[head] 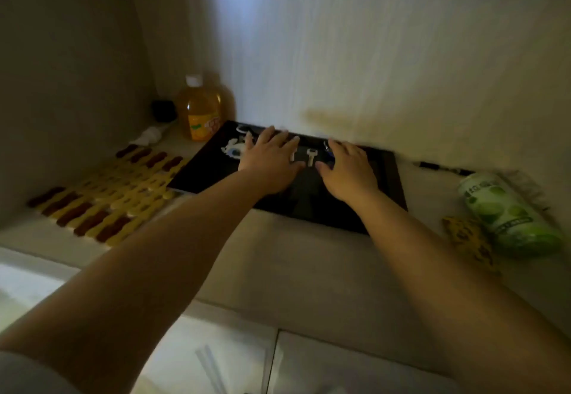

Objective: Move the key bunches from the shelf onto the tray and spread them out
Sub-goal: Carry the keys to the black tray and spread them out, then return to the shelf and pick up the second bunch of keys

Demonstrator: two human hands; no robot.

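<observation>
At the far left, a yellow-and-brown mat lay on the shelf, with a juice bottle behind it in the corner; neither bore on the step. Just right of the mat, the black tray was set against the back wall, its left edge touching or overlapping the mat. At its far left corner a white charm with a ring was seen, already lying on the tray. The left hand was laid flat over the keys beside it, fingers spread, nothing clamped. Between the hands one pale key lay free. The right hand was likewise flat and spread, with something blue under its fingertips; whether that was pinched could not be told through the blur.

The bunches were judged to be on the tray already, with only the spreading left. That would be done best by sliding the palms apart, left toward the charm and right toward the bare right half, pressed lightly so that rings were not dragged together or pushed over the rim. At the far right a green can lay on its side, well apart from the tray.
</observation>
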